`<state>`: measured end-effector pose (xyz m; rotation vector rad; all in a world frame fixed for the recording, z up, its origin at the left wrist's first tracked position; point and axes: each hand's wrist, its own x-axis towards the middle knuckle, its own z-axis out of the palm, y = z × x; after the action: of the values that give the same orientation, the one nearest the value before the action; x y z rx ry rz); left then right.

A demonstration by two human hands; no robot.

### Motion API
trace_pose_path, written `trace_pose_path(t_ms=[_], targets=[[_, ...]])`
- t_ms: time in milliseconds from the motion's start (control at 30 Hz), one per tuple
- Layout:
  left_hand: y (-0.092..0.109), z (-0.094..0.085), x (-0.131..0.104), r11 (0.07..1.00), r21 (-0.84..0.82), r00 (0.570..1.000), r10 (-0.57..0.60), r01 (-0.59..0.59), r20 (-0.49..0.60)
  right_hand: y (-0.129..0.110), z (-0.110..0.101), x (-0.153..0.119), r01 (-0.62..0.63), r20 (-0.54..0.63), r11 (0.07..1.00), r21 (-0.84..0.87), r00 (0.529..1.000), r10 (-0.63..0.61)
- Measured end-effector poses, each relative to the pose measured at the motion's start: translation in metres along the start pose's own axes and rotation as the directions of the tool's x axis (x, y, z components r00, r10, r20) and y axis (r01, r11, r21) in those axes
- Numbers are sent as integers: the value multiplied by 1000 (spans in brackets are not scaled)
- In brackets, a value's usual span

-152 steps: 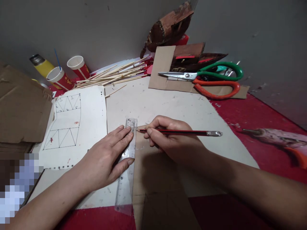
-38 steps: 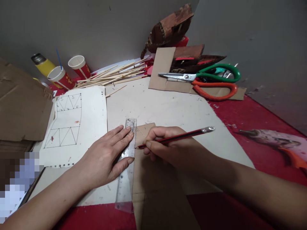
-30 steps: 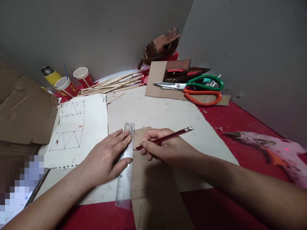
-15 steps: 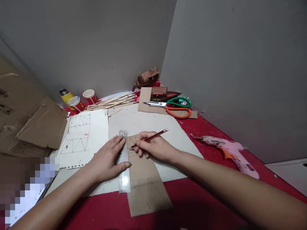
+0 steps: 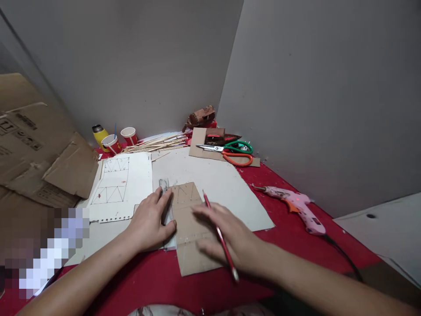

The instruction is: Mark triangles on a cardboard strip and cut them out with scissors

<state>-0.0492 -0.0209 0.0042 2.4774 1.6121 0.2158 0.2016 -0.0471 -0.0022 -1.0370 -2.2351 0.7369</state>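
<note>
Resting outspread fingers on a transparent ruler, the left hand has marked cardboard just beside them; the right hand, blurred fingers loosely grasping a red pencil, overhangs that cardboard.

Red pencil, tan zigzag-marked cardboard, pink glue gun

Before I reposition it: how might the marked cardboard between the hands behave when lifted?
The cardboard looks thin and flat, so it is probably light and fairly stiff. It might bend along the lines across its width, which could be creases.
</note>
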Motion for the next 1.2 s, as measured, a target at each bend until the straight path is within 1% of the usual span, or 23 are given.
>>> trace_pose_path(t_ms=[33, 100, 133, 167, 233, 333, 433, 500, 567, 633, 700, 767, 800, 867, 900, 933, 967, 1000, 1033, 1100, 1133, 1200], targets=[[-1, 0, -1, 1000, -9, 1000, 3, -3, 2, -4, 6, -12, 58, 79, 996, -66, 995, -53], [-4, -1, -1, 1000, -16, 1000, 6, -6, 0, -8, 16, -30, 69, 224, 986, -152, 974, -34], [-5, -1, -2, 1000, -12, 1000, 5, -5, -4, -8, 21, -36, 60, 267, 982, -182, 964, -9], [-5, -2, -2, 1000, -8, 1000, 5, -5, -11, -7, 24, -40, 48, 285, 977, -209, 958, 14], [-6, -4, -2, 1000, -7, 1000, 5, -5, -25, -2, 28, -43, 39, 274, 967, -252, 961, 33], [-6, -7, -2, 1000, -25, 1000, -12, 12, -19, 7, 26, -40, 62, 236, 957, -283, 972, 7], [-10, -7, -2, 998, -50, 999, -42, 42, -1, 13, 14, -36, 96, 229, 958, -269, 973, -33], [-16, -5, -2, 993, -106, 999, -46, 43, -26, 15, 3, -34, 105, 224, 962, -254, 974, -47], [-22, -6, -2, 976, -213, 996, -56, 41, -67, 16, -10, -34, 96, 206, 962, -254, 978, -43], [-27, -9, -3, 930, -361, 991, -102, 65, -83, 18, -22, -35, 66, 180, 959, -275, 984, -16], [-30, -17, -4, 851, -517, 987, -148, 94, -64, 21, -32, -36, 18, 147, 952, -305, 989, 29], [-30, -29, -6, 767, -634, 988, -151, 102, -24, 25, -41, -37, -45, 88, 943, -330, 993, 79], [-30, -35, -7, 732, -672, 991, -136, 107, 9, 28, -44, -36, -68, 44, 939, -336, 995, 88], [-28, -47, -9, 684, -718, 990, -63, 132, 122, 30, -48, -34, -84, -77, 934, -348, 995, 61], [-27, -51, -10, 674, -723, 981, -11, 152, 196, 30, -48, -32, -64, -138, 931, -358, 990, 15], [-25, -56, -11, 677, -716, 960, 49, 171, 276, 28, -48, -29, -18, -178, 927, -374, 983, -53], [-23, -59, -11, 690, -701, 932, 106, 182, 346, 25, -46, -25, 44, -188, 918, -395, 974, -128], [-21, -62, -11, 707, -684, 901, 159, 181, 403, 22, -43, -20, 121, -162, 903, -413, 965, -204], [-18, -64, -10, 724, -669, 875, 203, 169, 440, 18, -39, -16, 205, -100, 885, -418, 958, -269], [-14, -66, -6, 732, -667, 843, 266, 139, 468, 10, -28, -7, 338, 66, 862, -377, 938, -339], [-14, -66, -4, 728, -674, 835, 290, 125, 467, 7, -22, -3, 372, 133, 865, -337, 928, -348], [-14, -65, 0, 716, -691, 819, 336, 98, 465, 6, -10, 4, 402, 199, 875, -271, 912, -358]])
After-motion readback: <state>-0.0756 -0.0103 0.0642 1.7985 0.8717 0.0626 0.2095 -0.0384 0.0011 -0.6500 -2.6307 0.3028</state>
